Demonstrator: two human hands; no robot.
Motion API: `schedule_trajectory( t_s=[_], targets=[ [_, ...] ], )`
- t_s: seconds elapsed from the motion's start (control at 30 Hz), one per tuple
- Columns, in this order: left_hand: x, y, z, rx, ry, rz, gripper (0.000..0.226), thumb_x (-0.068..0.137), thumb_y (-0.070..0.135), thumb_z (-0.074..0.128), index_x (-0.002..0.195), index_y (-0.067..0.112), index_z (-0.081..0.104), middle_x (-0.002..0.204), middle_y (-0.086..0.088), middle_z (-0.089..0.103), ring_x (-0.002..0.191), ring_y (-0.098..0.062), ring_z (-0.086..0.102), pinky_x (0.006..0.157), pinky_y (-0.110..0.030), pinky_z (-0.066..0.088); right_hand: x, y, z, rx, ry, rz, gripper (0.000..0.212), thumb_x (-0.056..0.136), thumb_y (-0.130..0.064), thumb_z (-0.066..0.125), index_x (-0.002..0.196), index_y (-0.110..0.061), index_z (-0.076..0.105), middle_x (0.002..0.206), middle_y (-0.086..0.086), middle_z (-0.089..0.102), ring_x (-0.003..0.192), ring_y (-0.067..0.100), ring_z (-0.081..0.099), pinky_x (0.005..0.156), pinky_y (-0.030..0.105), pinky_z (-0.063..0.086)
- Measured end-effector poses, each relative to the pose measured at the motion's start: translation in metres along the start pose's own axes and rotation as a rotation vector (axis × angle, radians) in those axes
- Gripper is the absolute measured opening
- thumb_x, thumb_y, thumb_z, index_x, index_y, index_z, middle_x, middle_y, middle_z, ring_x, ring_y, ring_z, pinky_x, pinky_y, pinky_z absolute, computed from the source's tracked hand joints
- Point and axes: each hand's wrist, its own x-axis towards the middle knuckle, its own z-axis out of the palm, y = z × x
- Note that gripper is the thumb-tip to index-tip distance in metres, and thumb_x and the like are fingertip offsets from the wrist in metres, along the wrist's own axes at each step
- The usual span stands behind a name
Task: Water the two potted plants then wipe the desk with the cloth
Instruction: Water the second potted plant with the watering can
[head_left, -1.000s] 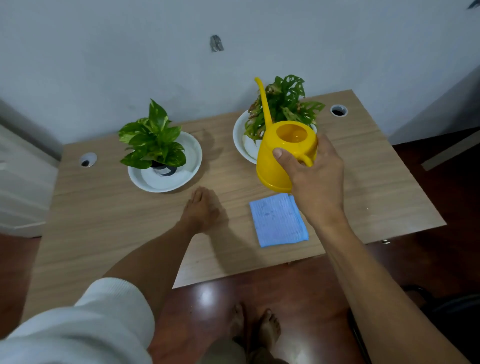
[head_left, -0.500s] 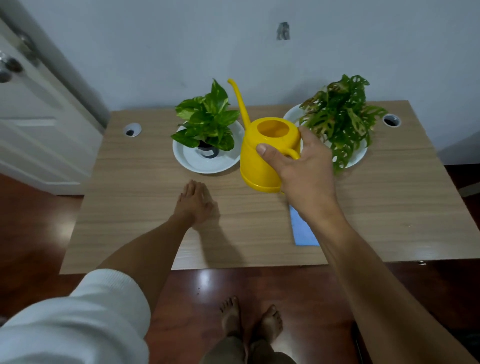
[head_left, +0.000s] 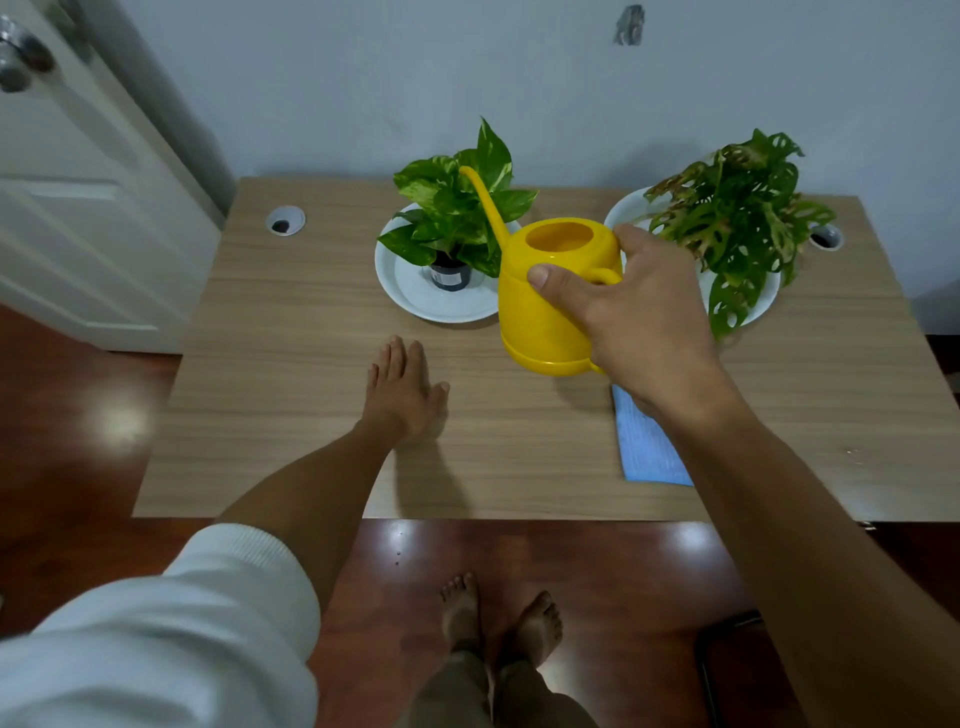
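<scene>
**Two plants to water: can held up between them**

One yellow watering can is in the air above the desk, between the two plants, its base clear of the wood. The right hand is closed round the handle at the can's rear, thumb pressed on the upper wall near the rim. Judgement: thin rigid plastic, light when empty; the water level cannot be read through the top opening, so the weight is unknown. A smooth wall could slip if wet; the looped handle is the sound place to hold, as done now.

Long axis runs from handle to spout. The spout is long and thin, rising up and away to the left, its tip in front of the leaves of the left plant. The body sits roughly level, so no pour is evident; tilting forward along that axis would likely send water toward that plant's small dark pot, which stands on a white plate.

The right plant, with holed leaves, stands on a second white plate just behind the right hand.

The left hand lies flat and empty on the desk, fingers together, holding nothing.

A blue cloth lies on the desk near its front edge, partly hidden by the right forearm, unused.
</scene>
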Motion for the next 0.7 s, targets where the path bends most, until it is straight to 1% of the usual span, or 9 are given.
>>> schedule_trajectory(
  t_s=[0.07,0.1,0.2,0.27,0.3,0.37,0.43,0.6,0.7],
  targets=[
    [-0.001,-0.002,0.0,0.002,-0.013,0.003,0.086,0.102,0.06,0.037,0.164,0.016,-0.002,0.171,-0.014,-0.013,0.158,-0.028,-0.016,0.127,-0.048,-0.005,0.001,-0.004,0.0,-0.029,-0.002,-0.001,0.042,0.079,-0.047,0.086,0.109,-0.022,0.071,0.093,-0.01,0.07,0.084,0.007,0.066,0.069,0.024,0.048],
    [-0.001,-0.002,0.0,0.003,-0.018,0.005,0.086,0.102,0.06,0.036,0.164,0.016,-0.003,0.171,-0.013,-0.014,0.158,-0.028,-0.016,0.127,-0.048,-0.005,0.001,-0.006,-0.001,-0.038,-0.004,0.001,0.042,0.079,-0.047,0.086,0.109,-0.022,0.07,0.093,-0.01,0.069,0.084,0.007,0.065,0.068,0.025,0.048],
    [-0.001,-0.003,-0.001,0.006,-0.029,0.01,0.086,0.102,0.061,0.035,0.164,0.016,-0.005,0.171,-0.013,-0.015,0.158,-0.028,-0.017,0.128,-0.048,-0.006,0.002,-0.011,-0.001,-0.062,-0.02,-0.01,0.035,0.08,-0.046,0.085,0.1,-0.027,0.064,0.083,-0.018,0.061,0.076,-0.001,0.059,0.062,0.02,0.043],
    [0.0,-0.003,-0.001,-0.001,-0.033,0.006,0.086,0.102,0.061,0.035,0.164,0.017,-0.005,0.171,-0.012,-0.016,0.158,-0.027,-0.018,0.128,-0.048,-0.006,0.002,-0.015,-0.001,-0.069,-0.031,-0.014,0.033,0.08,-0.046,0.085,0.096,-0.03,0.06,0.082,-0.021,0.058,0.075,-0.003,0.057,0.061,0.018,0.042],
    [-0.001,-0.002,-0.001,-0.003,-0.036,0.004,0.086,0.102,0.061,0.035,0.164,0.017,-0.005,0.171,-0.012,-0.016,0.158,-0.027,-0.018,0.128,-0.048,-0.007,0.001,-0.017,-0.001,-0.073,-0.035,-0.016,0.032,0.08,-0.045,0.085,0.093,-0.032,0.058,0.082,-0.022,0.057,0.075,-0.003,0.057,0.061,0.018,0.042],
    [-0.001,-0.003,-0.001,0.0,-0.04,0.006,0.086,0.102,0.061,0.034,0.164,0.017,-0.006,0.17,-0.012,-0.017,0.158,-0.027,-0.019,0.127,-0.048,-0.007,0.001,-0.021,0.0,-0.063,-0.037,-0.02,0.03,0.079,-0.045,0.086,0.086,-0.034,0.059,0.082,-0.021,0.06,0.075,-0.003,0.059,0.064,0.023,0.047],
    [-0.001,-0.003,-0.001,0.003,-0.046,0.008,0.086,0.102,0.062,0.033,0.164,0.017,-0.007,0.17,-0.012,-0.018,0.157,-0.027,-0.02,0.127,-0.047,-0.008,0.001,-0.023,0.001,-0.056,-0.04,-0.029,0.028,0.079,-0.045,0.086,0.083,-0.035,0.06,0.082,-0.02,0.062,0.076,-0.002,0.061,0.067,0.025,0.049],
    [-0.001,-0.004,0.0,0.005,-0.054,0.004,0.087,0.102,0.063,0.032,0.164,0.019,-0.008,0.17,-0.011,-0.019,0.157,-0.026,-0.021,0.127,-0.047,-0.009,0.0,-0.027,0.0,-0.049,-0.063,-0.052,0.03,0.08,-0.046,0.085,0.097,-0.033,0.063,0.083,-0.022,0.061,0.073,-0.003,0.06,0.061,0.022,0.047],
    [-0.001,-0.004,0.0,0.006,-0.062,0.002,0.086,0.102,0.063,0.032,0.164,0.02,-0.009,0.17,-0.011,-0.02,0.157,-0.025,-0.021,0.127,-0.047,-0.009,-0.002,-0.029,-0.004,-0.047,-0.08,-0.058,0.027,0.081,-0.046,0.084,0.091,-0.037,0.061,0.082,-0.025,0.06,0.07,-0.003,0.062,0.059,0.022,0.049]
  ],
)
